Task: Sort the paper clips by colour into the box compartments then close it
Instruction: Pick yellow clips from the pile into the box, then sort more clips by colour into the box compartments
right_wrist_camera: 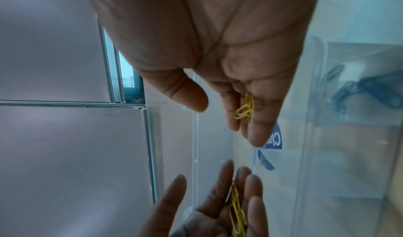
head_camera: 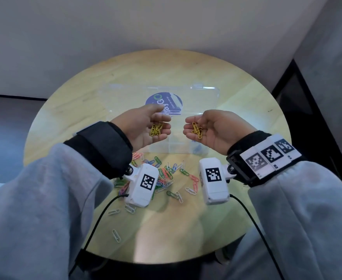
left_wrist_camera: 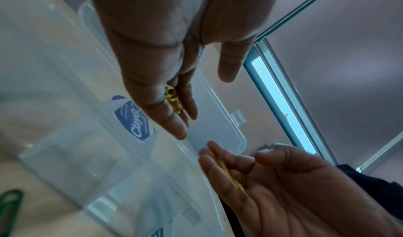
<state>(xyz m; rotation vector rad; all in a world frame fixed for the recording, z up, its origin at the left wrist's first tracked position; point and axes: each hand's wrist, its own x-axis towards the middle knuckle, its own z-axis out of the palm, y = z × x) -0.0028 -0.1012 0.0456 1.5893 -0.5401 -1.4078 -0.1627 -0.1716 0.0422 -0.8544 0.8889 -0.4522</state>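
Both hands hover palm up, side by side, over the clear plastic box. My left hand carries a small bunch of yellow paper clips on its relaxed fingers. My right hand cups a few more yellow clips in its lightly curved fingers. The box lid lies open behind the hands, flat on the table, with a blue round sticker. A right-hand compartment holds blue clips. The box's other compartments are hidden by the hands.
A loose pile of mixed clips in green, pink, white and blue lies on the round wooden table in front of the box. A few white clips lie apart near the front edge. Walls stand close behind the table.
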